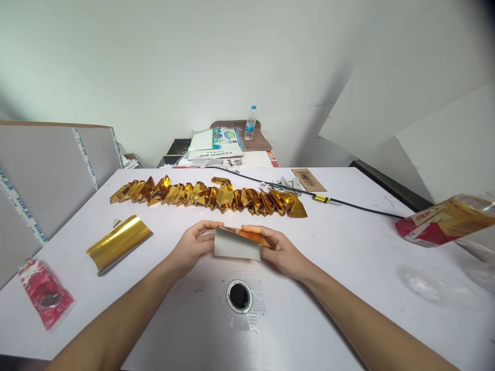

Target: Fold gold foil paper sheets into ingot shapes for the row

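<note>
Between my two hands, above the white table, is a sheet of gold foil paper (236,246), its dull grey back facing me and its shiny gold side showing along the top. My left hand (196,242) grips the sheet's left edge, fingers curled behind it. At the right edge, my right hand (279,248) pinches the paper with its fingers over the gold side. Beyond the hands stretches a long row of folded gold paper pieces (201,195). To the left lies a curled stack of gold foil paper (120,242).
A red plastic packet (45,293) lies at the left, near a grey partition (50,180). A round hole (239,297) with taped edges sits in the tabletop before me. A black cable (359,206) crosses the back right, near a large bottle (444,221). A water bottle (250,123) stands beyond.
</note>
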Motion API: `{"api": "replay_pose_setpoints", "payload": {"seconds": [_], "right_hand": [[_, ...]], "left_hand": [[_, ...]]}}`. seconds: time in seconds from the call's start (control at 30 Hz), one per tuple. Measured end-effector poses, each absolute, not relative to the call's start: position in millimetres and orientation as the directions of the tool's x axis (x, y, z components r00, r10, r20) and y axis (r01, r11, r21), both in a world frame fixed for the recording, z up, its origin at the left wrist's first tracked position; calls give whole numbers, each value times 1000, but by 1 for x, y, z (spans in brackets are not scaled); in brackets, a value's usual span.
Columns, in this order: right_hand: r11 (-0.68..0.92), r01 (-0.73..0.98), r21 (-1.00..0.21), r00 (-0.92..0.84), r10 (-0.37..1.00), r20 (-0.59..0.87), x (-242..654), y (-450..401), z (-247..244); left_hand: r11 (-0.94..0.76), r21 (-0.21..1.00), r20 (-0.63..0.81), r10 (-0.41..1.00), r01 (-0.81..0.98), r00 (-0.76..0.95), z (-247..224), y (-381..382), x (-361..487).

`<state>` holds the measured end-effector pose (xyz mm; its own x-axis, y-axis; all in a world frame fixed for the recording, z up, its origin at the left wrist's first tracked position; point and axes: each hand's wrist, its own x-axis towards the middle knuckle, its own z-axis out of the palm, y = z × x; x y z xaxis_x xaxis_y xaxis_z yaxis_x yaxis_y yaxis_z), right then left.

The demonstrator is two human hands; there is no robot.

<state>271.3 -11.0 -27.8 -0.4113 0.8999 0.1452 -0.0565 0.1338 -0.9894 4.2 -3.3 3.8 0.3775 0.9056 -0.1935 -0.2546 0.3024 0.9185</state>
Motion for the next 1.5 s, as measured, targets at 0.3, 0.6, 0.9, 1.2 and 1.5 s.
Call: {"api": "replay_pose_setpoints", "payload": {"seconds": [0.3,0.6,0.9,1.2,1.5], "right_hand": [[279,186,-942,-456,874,168,258,-17,-15],[234,274,-933,-288,945,152,245,-20,-19],[-104,-167,-980,-434,901,-22,244,-23,-17],[-76,-123,-989,-296,955,-37,246,-25,-23],[374,117,-920,-335,887,318,260,-20,-13]], "left_hand": [[191,967,-126,932,-166,339,2,-5,11],[83,976,-168,877,203,451,10,-36,29],[157,987,-159,981,23,112,8,-15,31],[37,994,-55,983,107,173,7,-13,19],[220,960,-154,933,-176,326,10,-1,-1]]}}
